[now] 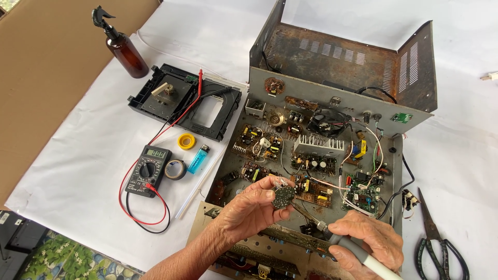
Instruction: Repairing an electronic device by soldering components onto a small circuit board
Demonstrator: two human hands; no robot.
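Small round circuit board [283, 197], dark with pale solder dots, pinched at its edge between thumb and fingers of the left hand [249, 212]; that grip is closed on the board and holds it up, tilted, above the open metal chassis [228, 171]. Soldering iron [332, 236], pale handle, sits in the right hand [365, 241], grip wrapped tight round the handle, tip reaching up-left to the board's lower edge; whether the tip touches the board I cannot tell.

Just past the left grip: green and brown circuit boards [311, 179] packed with parts, white and red wires [353, 179] crossing them, a finned heatsink [319, 142], a small fan [327, 124]. Right of the right grip, on the counter [93, 155]: black-handled scissors [441, 249]. Well left of the left grip: multimeter [148, 171] with red and black leads, tape roll [175, 169], blue lighter [198, 158], yellow tape roll [187, 141], black disc-drive tray [187, 101], brown spray bottle [122, 46].

Risks, as I judge: fingers are very close to the iron's tip, so a slip could burn them. The board is held in air by one edge only, so pressure from the tip could twist or drop it onto the boards below. Loose wires lie just beyond the tip; a stray swing could scorch insulation.
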